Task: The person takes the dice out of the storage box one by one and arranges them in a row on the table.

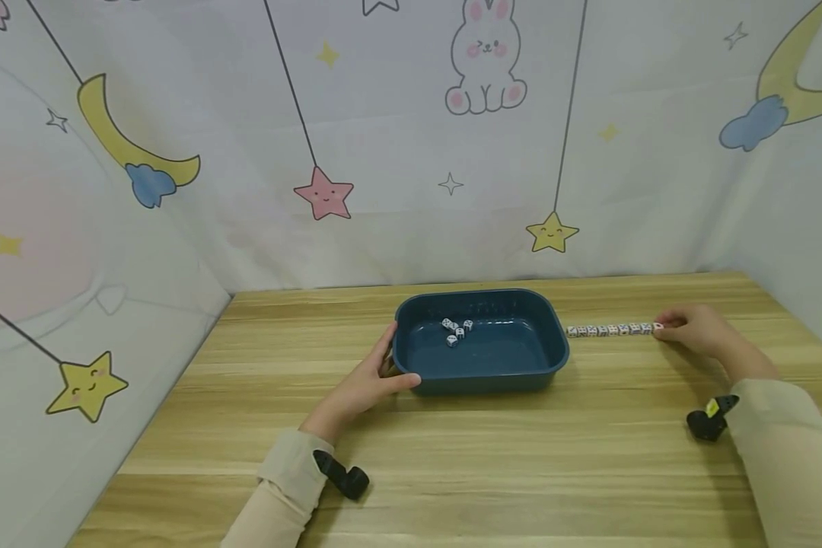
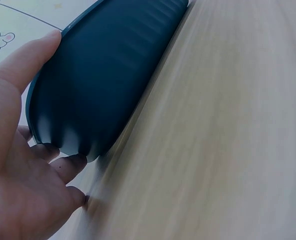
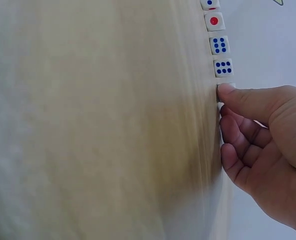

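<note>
A small white die with rounded edges (image 1: 658, 327) sits at the right end of a straight row of matching white dice (image 1: 615, 330), at the right of the head frame. A red mark shows on its upper part there. In the right wrist frame, upper right, its neighbours are clearer: two show six blue pips each, the next a single large red pip, and one cut off by the top edge shows a blue pip with a trace of red below.

The end die itself is mostly hidden behind the thumb in that close frame, with only a pale sliver showing, so its pips cannot be read. The far end of the row is out of that frame, and in the head frame the pips are too small to read surely.

The right hand (image 1: 702, 335) has its grip narrow, pinching this end die; the die lies right at the tips of thumb and forefinger, in line with the row.

Left of the row, at the centre of the head frame, stands a dark teal, glossy rectangular tray with rounded corners (image 1: 486, 384), holding a loose cluster of white dice (image 1: 460, 332) left of its middle. The left hand (image 1: 363, 386) has a wide grip on the tray's left end, thumb and fingertips against its outside. Everything rests on a light wood-grain surface (image 1: 452, 464).
</note>
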Motion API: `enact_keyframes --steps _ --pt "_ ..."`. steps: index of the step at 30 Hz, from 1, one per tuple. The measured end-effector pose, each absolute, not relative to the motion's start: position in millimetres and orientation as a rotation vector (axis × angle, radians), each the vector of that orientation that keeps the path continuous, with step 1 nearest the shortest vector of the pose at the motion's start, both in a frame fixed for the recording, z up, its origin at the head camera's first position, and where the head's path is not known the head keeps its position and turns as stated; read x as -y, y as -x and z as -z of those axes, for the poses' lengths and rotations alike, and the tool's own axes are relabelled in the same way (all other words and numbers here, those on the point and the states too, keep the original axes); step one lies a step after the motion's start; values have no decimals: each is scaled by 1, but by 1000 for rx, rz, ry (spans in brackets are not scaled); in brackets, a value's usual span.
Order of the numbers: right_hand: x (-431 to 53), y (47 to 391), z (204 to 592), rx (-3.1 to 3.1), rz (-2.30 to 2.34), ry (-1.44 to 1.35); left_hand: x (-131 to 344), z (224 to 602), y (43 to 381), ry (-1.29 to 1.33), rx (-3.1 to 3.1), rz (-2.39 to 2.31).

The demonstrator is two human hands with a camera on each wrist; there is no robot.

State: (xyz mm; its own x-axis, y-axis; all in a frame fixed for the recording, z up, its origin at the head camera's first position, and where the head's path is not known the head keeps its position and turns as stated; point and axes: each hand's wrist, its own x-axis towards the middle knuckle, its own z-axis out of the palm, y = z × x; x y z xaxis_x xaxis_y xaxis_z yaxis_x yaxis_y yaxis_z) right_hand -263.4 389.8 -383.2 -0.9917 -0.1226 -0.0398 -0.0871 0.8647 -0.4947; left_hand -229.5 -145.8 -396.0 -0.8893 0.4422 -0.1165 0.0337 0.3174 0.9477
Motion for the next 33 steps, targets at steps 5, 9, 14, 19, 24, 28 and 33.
enact_keyframes --steps 5,9,14,19,24,28,33 --pt "-391 259 377 -2950 771 163 145 395 229 -426 -2229 -1597" --pt "-389 258 367 -2938 793 158 144 394 229 -415 -2231 -1598" --pt "-377 261 348 -2922 832 162 144 394 228 -405 -2230 -1615" --pt "-357 265 322 -2965 860 211 144 394 228 -411 -2214 -1612" --pt "-328 270 299 -3011 823 263 144 394 228 -424 -2213 -1622" --pt "-303 272 288 -3033 802 326 144 394 228 -422 -2211 -1626" --pt "-270 275 285 -3012 861 438 144 394 228 -403 -2205 -1635"
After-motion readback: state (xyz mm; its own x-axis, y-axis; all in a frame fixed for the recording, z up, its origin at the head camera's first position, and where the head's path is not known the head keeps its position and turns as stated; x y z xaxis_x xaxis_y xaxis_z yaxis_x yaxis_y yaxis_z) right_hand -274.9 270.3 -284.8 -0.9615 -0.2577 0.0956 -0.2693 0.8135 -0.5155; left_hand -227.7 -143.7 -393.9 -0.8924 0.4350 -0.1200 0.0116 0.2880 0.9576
